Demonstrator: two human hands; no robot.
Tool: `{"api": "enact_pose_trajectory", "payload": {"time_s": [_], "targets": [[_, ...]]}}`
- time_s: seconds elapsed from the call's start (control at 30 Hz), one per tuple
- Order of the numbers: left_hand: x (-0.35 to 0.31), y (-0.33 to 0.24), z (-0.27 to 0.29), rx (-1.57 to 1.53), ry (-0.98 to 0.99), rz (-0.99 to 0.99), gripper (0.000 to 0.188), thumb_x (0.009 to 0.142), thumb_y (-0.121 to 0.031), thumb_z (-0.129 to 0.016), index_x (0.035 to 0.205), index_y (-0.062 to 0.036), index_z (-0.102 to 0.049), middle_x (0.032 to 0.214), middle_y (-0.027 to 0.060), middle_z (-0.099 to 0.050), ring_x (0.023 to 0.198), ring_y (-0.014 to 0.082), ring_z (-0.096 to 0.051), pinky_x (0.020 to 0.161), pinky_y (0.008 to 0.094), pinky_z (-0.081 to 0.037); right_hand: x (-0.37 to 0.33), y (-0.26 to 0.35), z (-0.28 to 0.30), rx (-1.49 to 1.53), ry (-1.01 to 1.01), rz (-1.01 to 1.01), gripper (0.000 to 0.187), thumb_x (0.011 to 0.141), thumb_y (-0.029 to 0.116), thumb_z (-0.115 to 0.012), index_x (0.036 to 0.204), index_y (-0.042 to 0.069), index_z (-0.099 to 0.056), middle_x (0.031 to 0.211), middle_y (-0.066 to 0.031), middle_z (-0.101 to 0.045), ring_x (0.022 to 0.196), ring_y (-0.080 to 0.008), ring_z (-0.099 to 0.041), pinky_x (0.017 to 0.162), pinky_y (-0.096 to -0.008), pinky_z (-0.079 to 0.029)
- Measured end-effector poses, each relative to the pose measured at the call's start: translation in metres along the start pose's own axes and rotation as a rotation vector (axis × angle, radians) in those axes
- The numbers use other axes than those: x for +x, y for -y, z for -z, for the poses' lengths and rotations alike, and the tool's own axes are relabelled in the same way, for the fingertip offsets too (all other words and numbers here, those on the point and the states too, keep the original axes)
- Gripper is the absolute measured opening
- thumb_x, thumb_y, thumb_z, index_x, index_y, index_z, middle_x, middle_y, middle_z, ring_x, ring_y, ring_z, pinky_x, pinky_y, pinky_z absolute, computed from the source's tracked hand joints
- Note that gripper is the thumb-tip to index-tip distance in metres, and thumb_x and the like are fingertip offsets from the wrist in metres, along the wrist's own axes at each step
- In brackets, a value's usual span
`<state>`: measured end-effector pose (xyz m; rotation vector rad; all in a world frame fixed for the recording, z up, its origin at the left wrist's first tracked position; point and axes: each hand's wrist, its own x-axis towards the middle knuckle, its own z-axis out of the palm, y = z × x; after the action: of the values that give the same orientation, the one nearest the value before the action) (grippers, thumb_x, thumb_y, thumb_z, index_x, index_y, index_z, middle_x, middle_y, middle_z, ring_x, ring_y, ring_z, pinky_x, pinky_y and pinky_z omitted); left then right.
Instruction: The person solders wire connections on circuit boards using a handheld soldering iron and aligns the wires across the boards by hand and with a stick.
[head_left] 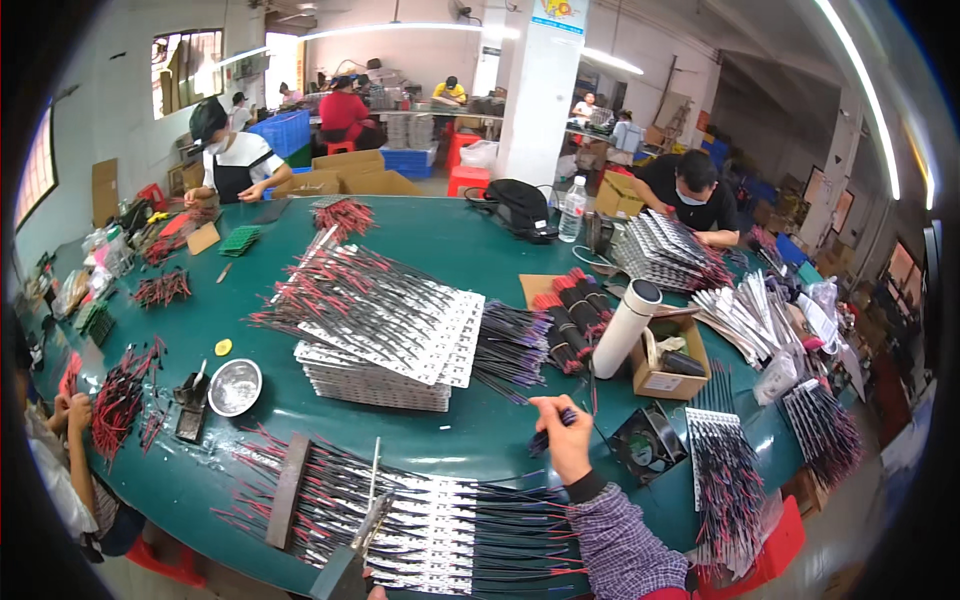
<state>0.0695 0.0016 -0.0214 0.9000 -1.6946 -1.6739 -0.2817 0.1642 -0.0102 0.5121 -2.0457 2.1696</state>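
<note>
In the head view, the right hand (pixel 563 437) is closed around a small bundle of dark wires (pixel 540 442), held over the worktop (pixel 470 240) toward its near edge. Of the left hand (pixel 376 593) only fingertips show, low in the view beside a grey metal tool (pixel 345 565); I cannot tell whether they grip it. A white panel (pixel 437 530) lies along the worktop's near edge, with black wires (pixel 525 548) spreading past its right side and red-and-black wires covering its left part, where a metal bar (pixel 289 490) lies across them. The work looks partway along: this panel seems to carry wires over much of its length, while the bundle in the right hand appears unplaced. Which joints are finished is too small to tell. A tall stack of white panels (pixel 380 385) stands farther in, its top layers wired, and 2 wired groups lie near the worktop's right edge, the nearer group (pixel 715 450) hanging over it. Room for moving is tight on the right, where a black fan (pixel 648 440) sits just beside the right wrist and a white flask (pixel 627 328) stands behind. A bare strip runs between panel and stack, and wider green surface lies left of the stack, past a metal bowl (pixel 236 387)
</note>
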Motion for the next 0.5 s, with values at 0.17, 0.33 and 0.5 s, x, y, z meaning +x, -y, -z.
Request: {"api": "enact_pose_trajectory", "payload": {"time_s": [0.17, 0.33, 0.5], "targets": [[0.004, 0.013, 0.011, 0.155, 0.033, -0.174, 0.007, 0.092, -0.004, -0.066, 0.089, 0.0011, -0.07, 0.069, 0.0013, -0.061, 0.059, 0.0143, -0.056, 0.058, 0.0312, -0.045, -0.004, -0.025, -0.006, -0.034, -0.009, 0.031, 0.015, 0.096, 0.013, -0.069, 0.093, -0.001, -0.073, 0.076, 0.0012, -0.058, 0.064, -0.0069, -0.054, 0.058, -0.0239, -0.042], [0.005, 0.012, 0.002, 0.004, 0.06, -0.174, 0.018, 0.085, -0.001, -0.075, 0.101, 0.0035, -0.069, 0.073, 0.0014, -0.066, 0.058, 0.0108, -0.057, 0.056, 0.0298, -0.048, -0.002, 0.005, 0.005, -0.049, -0.052, -0.127, 0.026, 0.102, 0.022, -0.063, 0.085, 0.003, -0.071, 0.061, 0.0077, -0.049, 0.05, -0.0014, -0.039, 0.046, -0.0234, -0.026], [-0.002, 0.011, 0.008, -0.006, 0.024, -0.114, 0.028, 0.084, -0.006, -0.079, 0.108, 0.0037, -0.069, 0.093, 0.0059, -0.071, 0.077, 0.0131, -0.064, 0.068, 0.0303, -0.053, 0.016, 0.05, -0.007, -0.641, 0.408, 0.465, 0.005, 0.089, 0.006, -0.067, 0.091, 0.002, -0.069, 0.071, -0.008, -0.066, 0.061, -0.0202, -0.065, 0.055, -0.0334, -0.047]]}}
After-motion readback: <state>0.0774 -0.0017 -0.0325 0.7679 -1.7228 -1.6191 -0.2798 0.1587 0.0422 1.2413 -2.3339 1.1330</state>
